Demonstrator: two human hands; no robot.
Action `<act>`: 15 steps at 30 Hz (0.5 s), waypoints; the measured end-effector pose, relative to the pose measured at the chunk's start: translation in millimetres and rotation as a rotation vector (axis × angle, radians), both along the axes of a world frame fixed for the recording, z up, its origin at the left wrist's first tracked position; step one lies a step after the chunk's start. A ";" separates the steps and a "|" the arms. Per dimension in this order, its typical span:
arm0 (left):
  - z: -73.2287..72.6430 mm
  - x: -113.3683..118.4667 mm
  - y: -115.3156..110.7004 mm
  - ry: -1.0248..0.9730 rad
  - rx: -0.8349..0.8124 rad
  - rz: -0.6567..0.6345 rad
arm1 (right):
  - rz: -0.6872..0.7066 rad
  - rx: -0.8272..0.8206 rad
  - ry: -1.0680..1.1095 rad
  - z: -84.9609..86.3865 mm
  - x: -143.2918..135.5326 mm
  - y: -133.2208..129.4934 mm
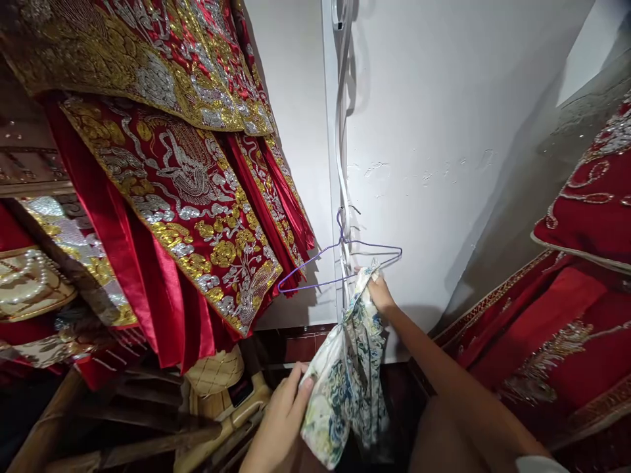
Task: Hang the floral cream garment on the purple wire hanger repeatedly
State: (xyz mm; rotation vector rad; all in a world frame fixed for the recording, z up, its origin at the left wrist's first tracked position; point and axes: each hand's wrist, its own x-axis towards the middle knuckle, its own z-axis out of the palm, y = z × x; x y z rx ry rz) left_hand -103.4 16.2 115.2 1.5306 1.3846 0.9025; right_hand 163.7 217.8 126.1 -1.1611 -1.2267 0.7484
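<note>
A white garment with blue and green flowers (325, 404) hangs gathered below a purple wire hanger (315, 285). My right hand (380, 294) is closed on its upper end, close to the hanger's lower bar; its fingertips are partly hidden behind the cloth. With thumb and fingers, my left hand (288, 407) pinches the garment's lower left edge and spreads it sideways. The hanger's hook is up on a white upright rail (341, 164) against the wall. Whether any cloth is looped over the hanger, I cannot tell.
Red costumes with gold and silver embroidery (197, 190) hang at the left, close to the hanger. More red embroidered cloth (557, 315) hangs at the right. Below left stands a bamboo chair (246, 410) with a woven cream bag (217, 373). A white wall (419, 118) rises behind.
</note>
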 end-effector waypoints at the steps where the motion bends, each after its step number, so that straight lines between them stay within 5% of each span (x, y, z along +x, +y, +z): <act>1: 4.7 -3.9 4.8 0.044 0.026 -0.031 | -0.025 -0.016 -0.017 -4.9 3.6 -2.8; 5: 17.8 -21.8 32.5 0.074 0.113 -0.084 | -0.103 -0.024 -0.088 -6.6 28.4 -18.8; 10: 38.7 -31.4 65.5 -0.268 0.059 0.149 | -0.122 -0.013 -0.194 12.2 60.4 -38.5; 15: 60.6 -13.5 80.7 -0.092 0.312 0.110 | -0.147 -0.027 -0.238 19.0 65.1 -55.3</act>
